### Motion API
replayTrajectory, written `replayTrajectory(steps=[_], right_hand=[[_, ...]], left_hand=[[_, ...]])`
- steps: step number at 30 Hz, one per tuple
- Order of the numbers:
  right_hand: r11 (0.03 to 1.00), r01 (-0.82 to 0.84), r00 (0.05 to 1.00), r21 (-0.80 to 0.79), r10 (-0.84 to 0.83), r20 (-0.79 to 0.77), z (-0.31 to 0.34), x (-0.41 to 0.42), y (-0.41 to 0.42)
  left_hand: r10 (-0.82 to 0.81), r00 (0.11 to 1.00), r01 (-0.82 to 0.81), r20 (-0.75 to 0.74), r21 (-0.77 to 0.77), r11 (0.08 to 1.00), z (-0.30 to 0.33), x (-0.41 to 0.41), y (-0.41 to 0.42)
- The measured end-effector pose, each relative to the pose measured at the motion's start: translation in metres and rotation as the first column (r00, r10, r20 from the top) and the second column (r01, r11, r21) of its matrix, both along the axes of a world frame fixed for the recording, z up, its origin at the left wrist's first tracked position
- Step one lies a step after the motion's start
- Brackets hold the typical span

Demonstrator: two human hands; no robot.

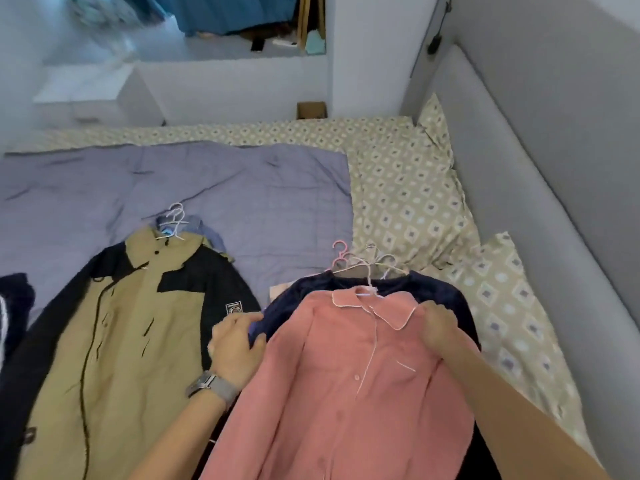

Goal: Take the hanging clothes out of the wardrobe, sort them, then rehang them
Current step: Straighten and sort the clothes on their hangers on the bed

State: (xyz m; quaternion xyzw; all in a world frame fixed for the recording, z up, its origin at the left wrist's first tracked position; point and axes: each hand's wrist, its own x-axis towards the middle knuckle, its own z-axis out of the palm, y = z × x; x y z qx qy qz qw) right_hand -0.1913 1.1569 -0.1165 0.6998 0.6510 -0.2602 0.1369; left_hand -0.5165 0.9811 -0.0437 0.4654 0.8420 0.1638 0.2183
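Both arms stretched out over the bed [408, 188], left hand [235, 344] curled round the navy garment [287, 306], right hand [438, 325] pinching the pink shirt [346, 393] at the shoulder, shirt lying on top of that pile beside the khaki jacket [121, 341]

1. The purple quilt [242, 188] lies bare beyond the garments, giving open room across the far half of the bed.
2. A bare strip of quilt runs between the tan and black jacket [131, 323] and the pink shirt [349, 375] pile.
3. Hanger hooks [360, 261] stick up behind the pile.
4. The padded headboard [540, 209] walls off the right side.
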Motion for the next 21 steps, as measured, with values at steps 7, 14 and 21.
replayTrajectory(steps=[7, 14, 21], right_hand=[[0.969, -0.205, 0.952, 0.140, 0.164, 0.259, -0.053, -0.048, 0.016], [0.868, -0.491, 0.849, 0.071, 0.495, -0.182, -0.027, -0.185, -0.034], [0.860, -0.509, 0.769, 0.029, 0.470, -0.433, 0.049, -0.303, -0.121]], left_hand=[[0.232, 0.969, -0.243, -0.080, -0.174, 0.954, -0.022, -0.045, -0.039], [0.211, 0.976, -0.216, -0.046, -0.152, 0.965, -0.010, -0.056, -0.059], [0.170, 0.985, -0.164, 0.027, -0.168, 0.972, 0.017, -0.131, -0.138]])
